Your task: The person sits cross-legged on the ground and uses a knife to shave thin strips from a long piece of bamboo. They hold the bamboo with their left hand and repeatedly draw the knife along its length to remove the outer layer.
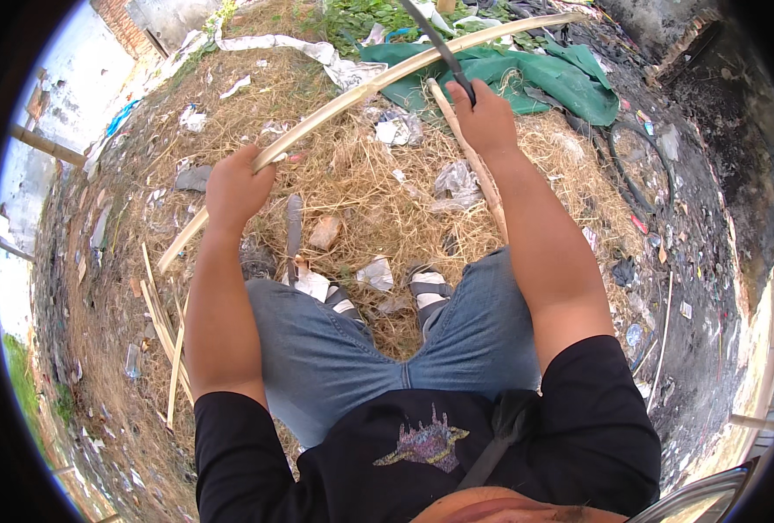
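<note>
Nearest my camera sit the black shirt (343, 462) and the blue jeans (378, 336), knees apart. Left of them, thin pale strips (162, 318) lie on the ground. Between the knees and beyond I see dry straw (343, 205) and a narrow grey object (294, 228). The left hand (237, 190) has its fingers wrapped around a long, curved pale strip (343, 98), near its lower end; from there it arcs up and away to the right. Farther out, the right hand (485, 120) has its fingers closed on the handle of a dark blade (440, 42), which crosses the strip in my view; I can't tell whether they touch. A stick (471, 157) runs beside the right forearm. Past that lie a crumpled green sheet (526, 83) and, to its right, a black ring (668, 166).
</note>
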Demonstrator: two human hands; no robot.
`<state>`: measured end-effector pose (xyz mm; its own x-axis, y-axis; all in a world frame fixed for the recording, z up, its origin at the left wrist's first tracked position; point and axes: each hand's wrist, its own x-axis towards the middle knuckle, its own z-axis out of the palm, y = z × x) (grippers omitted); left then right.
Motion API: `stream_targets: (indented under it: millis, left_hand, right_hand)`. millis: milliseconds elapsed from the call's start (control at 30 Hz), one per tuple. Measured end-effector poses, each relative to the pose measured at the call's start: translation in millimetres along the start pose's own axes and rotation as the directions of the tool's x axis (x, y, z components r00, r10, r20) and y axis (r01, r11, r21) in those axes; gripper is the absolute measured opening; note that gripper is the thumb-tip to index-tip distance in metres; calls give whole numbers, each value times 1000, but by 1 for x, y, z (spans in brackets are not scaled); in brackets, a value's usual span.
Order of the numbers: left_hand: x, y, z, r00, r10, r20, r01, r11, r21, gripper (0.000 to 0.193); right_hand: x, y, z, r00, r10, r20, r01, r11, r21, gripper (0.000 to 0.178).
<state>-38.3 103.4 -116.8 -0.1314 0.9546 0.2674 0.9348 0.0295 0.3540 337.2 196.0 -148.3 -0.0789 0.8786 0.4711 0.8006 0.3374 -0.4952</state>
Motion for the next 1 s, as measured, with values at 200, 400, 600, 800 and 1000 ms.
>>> stream_targets:
  millis: [200, 400, 600, 800, 1000]
  left_hand:
    - [-1, -10, 12, 999, 32, -18, -31, 996, 90, 22]
    - [1, -3, 3, 999, 25, -39, -21, 995, 102, 20]
    - [4, 1, 3, 999, -22, -34, 26, 992, 120, 20]
    - [-1, 5, 0, 1000, 4, 7, -4, 1000, 24, 21]
    - [4, 6, 9, 1000, 5, -15, -5, 1000, 19, 22]
  right_hand:
    - [-12, 15, -2, 985, 75, 152, -77, 997, 2, 56]
    - [-8, 15, -9, 988, -114, 100, 117, 993, -25, 54]
    - [-8, 15, -5, 994, 21, 104, -25, 999, 38, 54]
    - [-8, 4, -14, 992, -99, 75, 105, 991, -82, 54]
    - [-11, 11, 5, 997, -69, 42, 67, 997, 44, 54]
